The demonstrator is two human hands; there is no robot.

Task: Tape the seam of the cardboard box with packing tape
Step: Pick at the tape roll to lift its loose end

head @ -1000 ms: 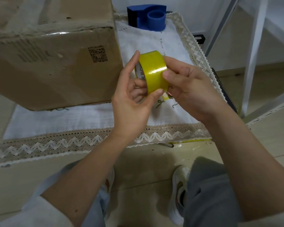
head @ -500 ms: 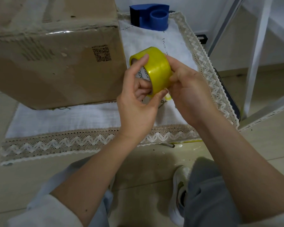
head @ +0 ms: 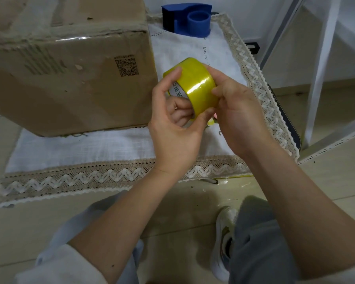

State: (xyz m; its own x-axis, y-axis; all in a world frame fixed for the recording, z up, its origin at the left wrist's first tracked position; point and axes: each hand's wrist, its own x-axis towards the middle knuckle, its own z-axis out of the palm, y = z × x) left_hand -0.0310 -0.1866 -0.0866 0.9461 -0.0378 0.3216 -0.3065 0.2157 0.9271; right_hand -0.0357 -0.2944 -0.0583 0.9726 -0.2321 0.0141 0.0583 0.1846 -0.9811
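A yellow roll of packing tape [head: 197,85] is held in the air in front of me, to the right of the cardboard box [head: 66,78]. My left hand [head: 172,128] grips the roll, thumb under its outer face and fingers inside the core. My right hand [head: 236,115] holds the roll's right side, fingertips pressed on the tape surface. The brown box stands on a white cloth [head: 86,148] at the left, with a QR code on its near side and clear tape along its top edge. Its top seam is mostly out of view.
A blue tape dispenser [head: 190,22] sits on the cloth behind the roll. The cloth has a lace border [head: 74,179] and lies on the tiled floor. White metal frame legs [head: 320,68] stand at the right. My knees and a shoe [head: 223,238] are below.
Both hands have turned the roll, so its yellow outer face now points more toward me. The hands stay at about the same place beside the box.
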